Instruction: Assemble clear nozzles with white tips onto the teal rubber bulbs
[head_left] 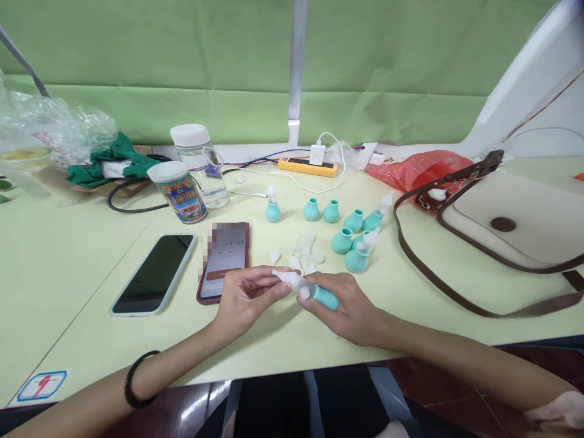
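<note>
My left hand (244, 296) pinches a clear plastic nozzle tip (287, 278) between thumb and fingers. My right hand (349, 304) is wrapped round a teal rubber bulb (325, 296), its mouth turned toward the tip; the two parts meet between my hands. Just beyond lie several loose clear tips (305, 250) on the pale table (68, 267). Farther back stand several teal bulbs (341, 241), some with a clear tip fitted, such as one standing alone on the left (272, 207).
Two phones lie at left: a dark one (154, 274) and a red-cased one (224, 258) with its screen lit. Behind them stand a printed cup (180, 191) and a clear jar (201, 164). A cream bag (511, 219) with brown strap fills the right. A yellow power strip (308, 166) lies at the back.
</note>
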### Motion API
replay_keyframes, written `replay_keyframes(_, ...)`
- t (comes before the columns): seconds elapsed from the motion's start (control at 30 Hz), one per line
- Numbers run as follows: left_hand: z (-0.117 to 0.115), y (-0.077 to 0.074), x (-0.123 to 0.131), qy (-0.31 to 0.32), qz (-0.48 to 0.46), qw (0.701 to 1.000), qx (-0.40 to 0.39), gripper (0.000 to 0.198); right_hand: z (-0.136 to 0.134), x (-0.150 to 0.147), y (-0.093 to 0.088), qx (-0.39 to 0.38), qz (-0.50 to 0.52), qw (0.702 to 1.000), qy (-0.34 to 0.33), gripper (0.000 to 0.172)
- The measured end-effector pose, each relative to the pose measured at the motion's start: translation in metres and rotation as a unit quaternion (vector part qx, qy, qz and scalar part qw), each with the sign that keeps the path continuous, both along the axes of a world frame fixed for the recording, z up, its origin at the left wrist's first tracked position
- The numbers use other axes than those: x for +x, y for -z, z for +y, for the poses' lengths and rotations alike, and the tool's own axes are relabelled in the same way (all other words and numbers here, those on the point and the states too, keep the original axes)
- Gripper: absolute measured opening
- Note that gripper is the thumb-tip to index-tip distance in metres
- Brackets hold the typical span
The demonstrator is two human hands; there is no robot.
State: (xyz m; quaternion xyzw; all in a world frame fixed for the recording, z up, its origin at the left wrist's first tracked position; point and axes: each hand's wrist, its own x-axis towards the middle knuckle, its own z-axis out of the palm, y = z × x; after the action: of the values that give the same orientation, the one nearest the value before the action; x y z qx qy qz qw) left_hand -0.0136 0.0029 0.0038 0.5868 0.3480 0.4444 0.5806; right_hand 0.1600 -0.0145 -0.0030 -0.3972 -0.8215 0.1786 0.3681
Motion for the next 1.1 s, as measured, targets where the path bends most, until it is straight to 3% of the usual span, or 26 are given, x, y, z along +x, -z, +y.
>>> replay_keyframes(0.13, -0.002, -0.001, -0.002, 0.021, 0.013, 0.999, 0.038, 0.019, 0.0, 0.001, 0.001, 0.058, -0.012, 0.998, -0.003, 0.011)
replay_keyframes(0.23, -0.002, -0.001, -0.003, 0.027, 0.026, 0.998, 0.058, 0.02, 0.0, 0.001, -0.001, 0.057, -0.011, 0.998, -0.016, 0.012)
replay_keyframes(0.47, -0.002, -0.006, -0.001, 0.054, 0.023, 0.997, 0.059, 0.019, -0.001, 0.001, -0.009, -0.06, 0.04, 0.997, -0.035, 0.012)
replay_keyframes(0.67, -0.003, -0.01, -0.001, 0.075, 0.02, 0.988, 0.132, 0.02, 0.0, 0.002, -0.013, -0.119, 0.073, 0.988, -0.067, 0.013)
replay_keyframes(0.87, -0.005, -0.008, -0.002, 0.076, 0.0, 0.989, 0.128, 0.021, -0.003, 0.001, -0.013, -0.079, 0.074, 0.992, -0.062, 0.013)
replay_keyframes(1.03, -0.005, -0.008, -0.001, 0.014, 0.003, 0.988, 0.152, 0.019, -0.004, 0.0, -0.006, 0.036, 0.053, 0.997, -0.039, 0.012)
replay_keyframes(1.1, -0.004, -0.008, -0.002, 0.005, 0.026, 0.986, 0.163, 0.017, -0.003, 0.0, -0.003, 0.049, 0.044, 0.997, -0.035, 0.013)
